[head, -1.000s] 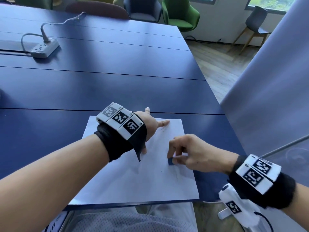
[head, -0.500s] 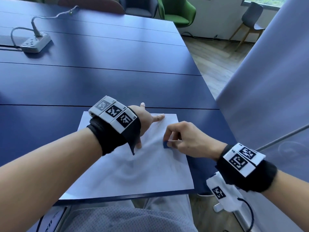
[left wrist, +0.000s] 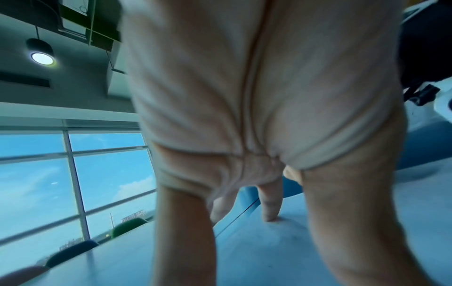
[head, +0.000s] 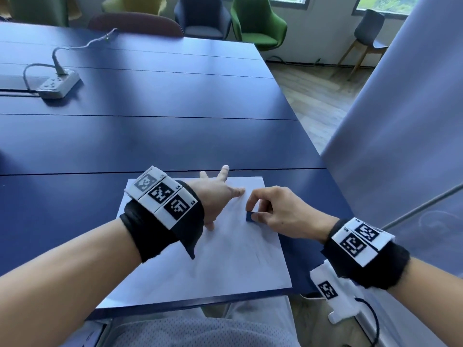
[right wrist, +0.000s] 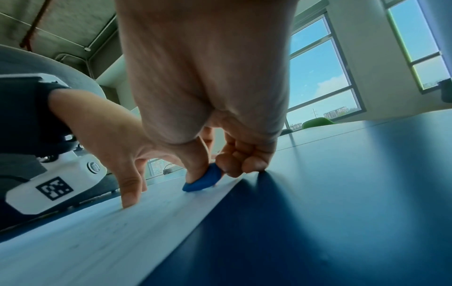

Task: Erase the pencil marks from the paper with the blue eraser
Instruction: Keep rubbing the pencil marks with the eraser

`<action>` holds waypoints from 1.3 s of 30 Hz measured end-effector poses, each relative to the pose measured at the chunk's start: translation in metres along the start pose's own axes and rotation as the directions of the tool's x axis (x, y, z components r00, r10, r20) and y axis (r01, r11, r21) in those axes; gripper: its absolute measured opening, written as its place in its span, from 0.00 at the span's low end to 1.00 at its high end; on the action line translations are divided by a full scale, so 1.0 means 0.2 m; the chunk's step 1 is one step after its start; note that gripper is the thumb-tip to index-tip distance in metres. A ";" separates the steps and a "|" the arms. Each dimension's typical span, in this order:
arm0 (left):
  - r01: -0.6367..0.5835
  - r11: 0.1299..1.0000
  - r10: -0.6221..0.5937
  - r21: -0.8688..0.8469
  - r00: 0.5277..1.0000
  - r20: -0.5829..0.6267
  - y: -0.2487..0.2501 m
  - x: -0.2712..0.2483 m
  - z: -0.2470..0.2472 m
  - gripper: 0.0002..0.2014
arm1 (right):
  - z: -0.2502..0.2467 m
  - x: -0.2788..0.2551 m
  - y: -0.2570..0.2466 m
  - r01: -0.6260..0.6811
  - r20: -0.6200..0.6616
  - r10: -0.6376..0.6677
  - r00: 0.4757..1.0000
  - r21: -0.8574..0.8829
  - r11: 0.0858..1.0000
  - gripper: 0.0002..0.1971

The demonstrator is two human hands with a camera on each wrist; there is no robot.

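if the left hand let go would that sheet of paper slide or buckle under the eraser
Probably yes. The paper is one thin loose sheet on a smooth table, so it would likely slide. The blue eraser drags on it and could crumple it. The left hand, spread flat, seems to prevent that.

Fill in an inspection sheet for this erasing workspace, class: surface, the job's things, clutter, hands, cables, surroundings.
Surface: dark blue table made of long panels with seams between them.
Job's things: white paper lies flat at the near edge; faint pencil marks show near its middle; blue eraser touches the sheet.
Clutter: nothing seen.
Hands: left hand presses spread, straight fingers on the paper; right hand pinches the eraser between thumb and fingers.
Cables: a grey cord runs from the power strip on the far left of the table.
Surroundings: green chair and other chairs beyond the table, windows, wooden floor.
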State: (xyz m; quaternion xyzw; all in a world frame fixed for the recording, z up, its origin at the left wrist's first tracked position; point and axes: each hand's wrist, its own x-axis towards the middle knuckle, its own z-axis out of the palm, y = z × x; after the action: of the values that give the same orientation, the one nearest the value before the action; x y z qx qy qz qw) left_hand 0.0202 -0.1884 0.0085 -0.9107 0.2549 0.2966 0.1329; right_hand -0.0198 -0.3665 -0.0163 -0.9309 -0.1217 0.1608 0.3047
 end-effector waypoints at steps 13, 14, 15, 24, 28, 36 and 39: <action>-0.083 0.995 0.083 -0.056 0.996 0.007 0.02 -0.03 0.08 0.70 | -0.08 0.00 -0.01 0.065 0.116 -0.059 0.991 -0.052 0.997 0.03; -0.083 0.995 0.083 -0.056 0.997 0.004 0.02 -0.04 0.08 0.70 | -0.09 0.03 -0.01 0.056 0.075 -0.051 0.996 -0.056 0.997 0.03; -0.085 0.995 0.085 -0.056 0.996 0.001 0.02 -0.04 0.08 0.71 | -0.09 0.05 0.01 0.040 0.011 -0.040 0.999 -0.044 0.998 0.03; -0.090 0.993 0.090 -0.072 0.996 0.000 0.01 -0.04 0.08 0.69 | -0.10 0.03 0.01 0.017 0.050 -0.015 0.999 -0.033 0.999 0.02; -0.093 0.993 0.093 -0.068 0.996 -0.002 0.01 -0.03 0.08 0.68 | -0.10 0.04 0.03 0.002 -0.062 -0.003 0.998 -0.019 1.000 0.03; -0.078 0.995 0.078 -0.054 0.997 0.013 0.02 -0.03 0.08 0.68 | -0.08 0.02 0.04 -0.018 -0.089 0.016 0.996 -0.022 1.000 0.04; -0.072 0.997 0.072 -0.039 0.997 0.006 0.02 -0.03 0.08 0.69 | -0.07 -0.05 0.03 0.003 0.069 -0.003 0.998 -0.002 1.000 0.03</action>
State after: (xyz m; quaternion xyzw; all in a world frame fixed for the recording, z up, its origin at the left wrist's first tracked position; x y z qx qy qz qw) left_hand 0.0061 -0.1833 -0.0005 -0.9023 0.2811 0.3095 0.1052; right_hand -0.0223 -0.3819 -0.0079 -0.9249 -0.1335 0.1922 0.2996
